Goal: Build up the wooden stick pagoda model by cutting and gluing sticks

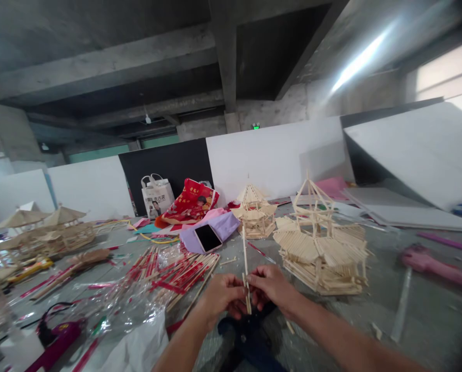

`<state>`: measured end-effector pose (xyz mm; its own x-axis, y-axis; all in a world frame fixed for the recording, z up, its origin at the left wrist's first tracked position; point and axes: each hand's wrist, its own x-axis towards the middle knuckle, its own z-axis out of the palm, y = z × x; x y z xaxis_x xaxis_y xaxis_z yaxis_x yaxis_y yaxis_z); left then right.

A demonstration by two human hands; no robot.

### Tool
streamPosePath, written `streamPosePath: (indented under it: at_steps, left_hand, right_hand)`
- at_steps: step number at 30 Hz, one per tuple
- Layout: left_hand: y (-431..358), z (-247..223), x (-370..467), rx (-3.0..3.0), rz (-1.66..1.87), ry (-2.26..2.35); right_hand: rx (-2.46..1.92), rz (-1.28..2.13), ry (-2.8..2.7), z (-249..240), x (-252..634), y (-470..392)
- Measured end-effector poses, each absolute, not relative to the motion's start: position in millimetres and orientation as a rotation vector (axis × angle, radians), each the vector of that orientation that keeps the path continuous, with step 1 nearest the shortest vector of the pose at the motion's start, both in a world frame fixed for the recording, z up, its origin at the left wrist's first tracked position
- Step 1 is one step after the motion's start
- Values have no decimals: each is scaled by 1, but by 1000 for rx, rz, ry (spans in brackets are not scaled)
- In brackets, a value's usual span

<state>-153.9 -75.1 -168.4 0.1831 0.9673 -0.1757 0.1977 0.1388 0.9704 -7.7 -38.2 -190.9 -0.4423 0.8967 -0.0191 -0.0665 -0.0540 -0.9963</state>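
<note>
Near the table's front edge, my left hand [225, 295] and my right hand [273, 288] meet, both with fingers closed in a pinch. Between them is a long, thin wooden stick [245, 253], held upright with shorter pieces alongside at its lower end. Both hands grip this small bundle, and some fingertips are hidden behind it. Right below them lies a dark blue plier-like tool [246, 336]. To the right of my right hand stands a many-sided pavilion model [324, 248] built from sticks. Behind the upright stick is a smaller stick pavilion [256, 212].
Loose sticks with red wrappers [184, 274] and clear plastic [114, 299] spread leftward. A phone [208, 238] rests on purple material. A purple glue gun [60, 341] lies front left; more pavilion models [60, 230] stand far left. At right is a pink elongated thing [436, 263], blurred.
</note>
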Motion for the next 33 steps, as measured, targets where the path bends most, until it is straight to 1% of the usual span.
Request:
streamPosePath:
  at_steps: [13,33]
  left_hand:
    - [-76,-169,-151,1376,879,1256]
    - [-76,-167,-148,1490,947,1278]
  right_hand:
    - [-908,1690,-1394,-189,-6,-40]
    - [-869,1595,-1399,-184,-5,-45]
